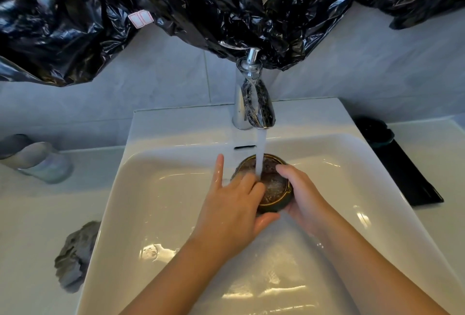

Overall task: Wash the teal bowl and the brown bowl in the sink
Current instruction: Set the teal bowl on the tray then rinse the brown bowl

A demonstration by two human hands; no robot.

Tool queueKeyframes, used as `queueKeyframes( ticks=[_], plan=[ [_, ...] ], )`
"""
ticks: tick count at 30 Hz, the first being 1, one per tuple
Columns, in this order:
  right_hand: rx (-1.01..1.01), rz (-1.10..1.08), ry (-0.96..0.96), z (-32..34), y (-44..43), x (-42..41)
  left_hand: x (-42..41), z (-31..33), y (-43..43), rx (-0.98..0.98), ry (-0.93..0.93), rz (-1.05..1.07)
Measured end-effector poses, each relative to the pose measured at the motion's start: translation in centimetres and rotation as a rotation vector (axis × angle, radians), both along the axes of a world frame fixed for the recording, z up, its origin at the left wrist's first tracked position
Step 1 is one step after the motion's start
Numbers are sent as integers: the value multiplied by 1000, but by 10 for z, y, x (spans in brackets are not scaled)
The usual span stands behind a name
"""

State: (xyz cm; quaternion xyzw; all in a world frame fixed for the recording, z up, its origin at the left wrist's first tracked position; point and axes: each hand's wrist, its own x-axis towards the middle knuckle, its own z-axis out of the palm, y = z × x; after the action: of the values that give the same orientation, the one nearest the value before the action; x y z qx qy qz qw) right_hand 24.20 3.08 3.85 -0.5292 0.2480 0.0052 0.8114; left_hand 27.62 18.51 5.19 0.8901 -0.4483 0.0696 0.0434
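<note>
Bowl, round brown glazed (273,184), under tap stream (260,153) in white ceramic sink (156,189): right hand (302,196) cupping its side, left hand (234,209) fingers spread inside.

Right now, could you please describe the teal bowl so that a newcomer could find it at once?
Start at the white rectangular ceramic sink and follow its back right corner onto the counter. There the dark teal scalloped-rim bowl rests on the far end of a flat black mat. Unlike the brown glazed bowl under the tap, no hand touches it.

Single head view, aimed forward and steeply down from above sink (156,138); close range; basin centred, tap (254,98) and wall seen at top.
</note>
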Motion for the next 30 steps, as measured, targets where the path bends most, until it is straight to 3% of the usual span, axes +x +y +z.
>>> queueKeyframes(
  ticks=[2,6,9,13,17,21,26,30],
  plan=[
    [-63,20,6,0,0,-1,-4,0,-1,86,31,19],
    [-281,115,27,-4,4,-1,-13,-5,-6,223,-90,34],
    [-299,133,70,-7,7,0,-14,2,-8,220,-102,-43],
    [-135,100,94,-9,3,3,-11,5,-8,138,-18,-86],
    [54,69,83,-10,2,-1,-10,-10,-10,-199,165,-103],
    [43,35,86,-7,-5,0,9,-12,5,-54,-25,-221],
    [257,-76,67,-8,8,1,5,0,-17,-72,38,-135],
    [129,-57,60,-8,-1,2,13,-1,-8,1,23,-217]
  ],
)
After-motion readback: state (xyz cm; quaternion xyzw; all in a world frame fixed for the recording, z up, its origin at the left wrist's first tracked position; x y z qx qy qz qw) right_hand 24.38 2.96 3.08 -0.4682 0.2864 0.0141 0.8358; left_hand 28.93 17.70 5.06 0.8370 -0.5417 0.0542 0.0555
